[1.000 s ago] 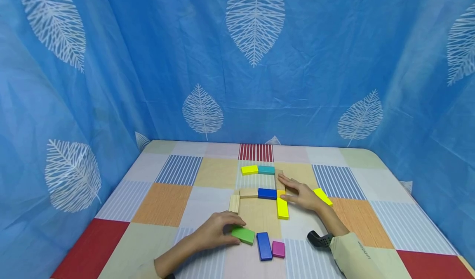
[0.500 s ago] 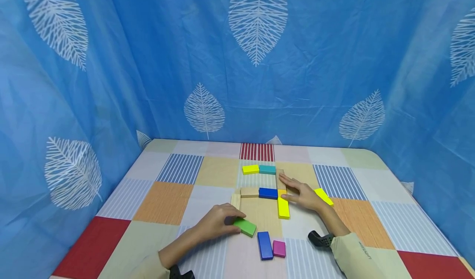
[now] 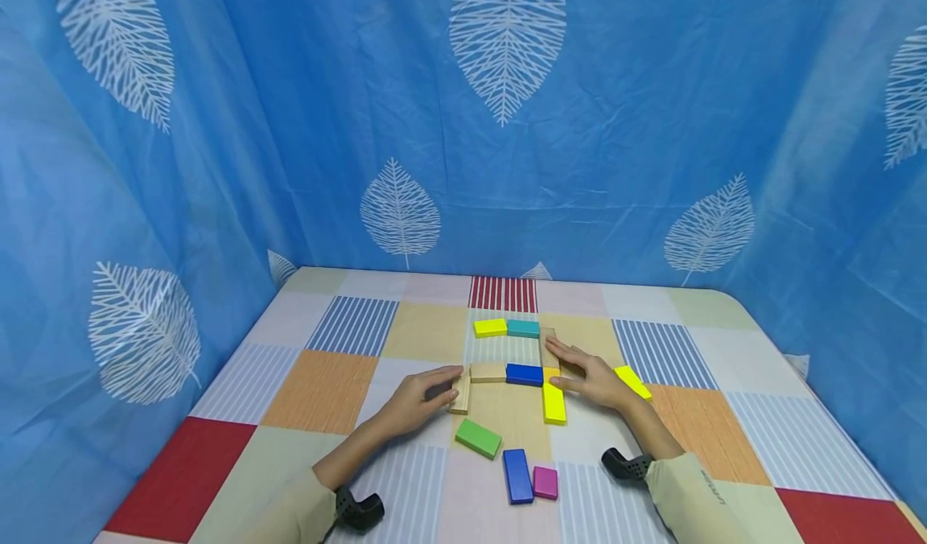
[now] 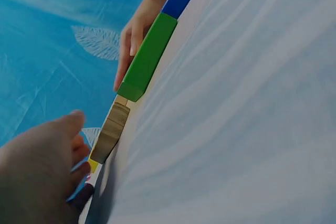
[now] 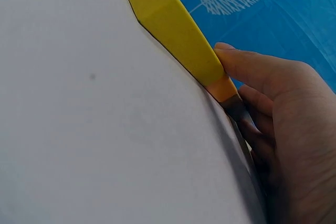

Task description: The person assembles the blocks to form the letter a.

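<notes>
My left hand (image 3: pixel 414 401) is at the left side of a plain wooden block (image 3: pixel 459 393), its fingers extended; whether they touch it I cannot tell. In the left wrist view that hand (image 4: pixel 44 169) is beside the wooden block (image 4: pixel 111 132). My right hand (image 3: pixel 598 381) rests its fingers on a second upright-lying wooden block (image 3: pixel 549 348), its thumb on a yellow block (image 3: pixel 554 403). The right wrist view shows the thumb of that hand (image 5: pixel 294 114) on the yellow block (image 5: pixel 178 32). Between them a wooden block (image 3: pixel 488 373) and a blue block (image 3: pixel 524 375) form a row.
A yellow block (image 3: pixel 490 328) and a teal block (image 3: pixel 523 329) lie behind the row. Nearer me are a green block (image 3: pixel 478 438), a blue block (image 3: pixel 517 476) and a magenta block (image 3: pixel 545 483). Another yellow block (image 3: pixel 633 382) lies beyond my right wrist. A blue curtain (image 3: pixel 319 109) surrounds the table.
My left hand has let go of the green block, which had shifted slightly away from me, and has moved forward to the left wooden block. The right hand has stayed in place.
</notes>
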A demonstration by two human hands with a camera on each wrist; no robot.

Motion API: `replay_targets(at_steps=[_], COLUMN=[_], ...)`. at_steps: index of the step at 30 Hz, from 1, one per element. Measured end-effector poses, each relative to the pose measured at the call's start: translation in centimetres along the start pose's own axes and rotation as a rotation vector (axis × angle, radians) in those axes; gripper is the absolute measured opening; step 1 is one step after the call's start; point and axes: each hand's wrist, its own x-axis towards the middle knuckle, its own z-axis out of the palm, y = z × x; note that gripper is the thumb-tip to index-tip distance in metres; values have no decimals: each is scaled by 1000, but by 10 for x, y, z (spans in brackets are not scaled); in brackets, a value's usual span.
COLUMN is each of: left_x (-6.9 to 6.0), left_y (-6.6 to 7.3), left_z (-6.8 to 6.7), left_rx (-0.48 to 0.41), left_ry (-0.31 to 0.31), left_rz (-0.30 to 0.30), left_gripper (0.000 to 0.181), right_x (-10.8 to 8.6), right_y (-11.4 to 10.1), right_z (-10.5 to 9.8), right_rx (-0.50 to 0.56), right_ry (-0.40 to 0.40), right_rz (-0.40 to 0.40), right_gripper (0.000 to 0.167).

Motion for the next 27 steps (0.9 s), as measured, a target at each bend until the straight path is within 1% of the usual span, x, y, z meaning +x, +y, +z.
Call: replay_targets(at_steps=[3, 5, 7, 9, 12, 15, 18, 21, 23, 25, 27], left_x=[-2, -3, -3, -3, -4, -3, -3, -4, -4, -4, -4], left_y=[-4, -6, -6, -7, -8, -8, -8, -7, -8, -8, -8], left_z=[-1, -1, -1, 0, 1, 3, 3, 1, 1, 1, 2], left_rx=[-10, -4, -2, -4, 6, 15, 12, 4, 5, 0, -6], left_ry=[-40, -49, -56, -66, -84, -86, -73, -63, -59, -56, -60], left_rz=[-5, 2, -2, -12, -33, -41, -44, -49, -48, -41, -31], left_gripper=[47, 49, 49, 50, 51, 51, 51, 50, 50, 50, 49], right_x=[2, 3, 3, 2, -3, -11, -22, -35, -43, -49, -53], right_y=[-1, -1, -1, -2, -11, -33, -68, -102, -119, -131, -138], right_z=[2, 2, 1, 0, -2, 1, 14, 36, 51, 64, 76], right_rx=[-6, -4, 14, 46, 115, 147, 152, 188, 243, 284, 279], right_ry=[3, 11, 27, 65, 165, 284, 356, 384, 383, 381, 362], right_rz=[-11, -7, -3, 3, 1, 10, 25, 63, 110, 168, 212], right_gripper=[69, 68, 67, 65, 58, 49, 41, 35, 33, 32, 34])
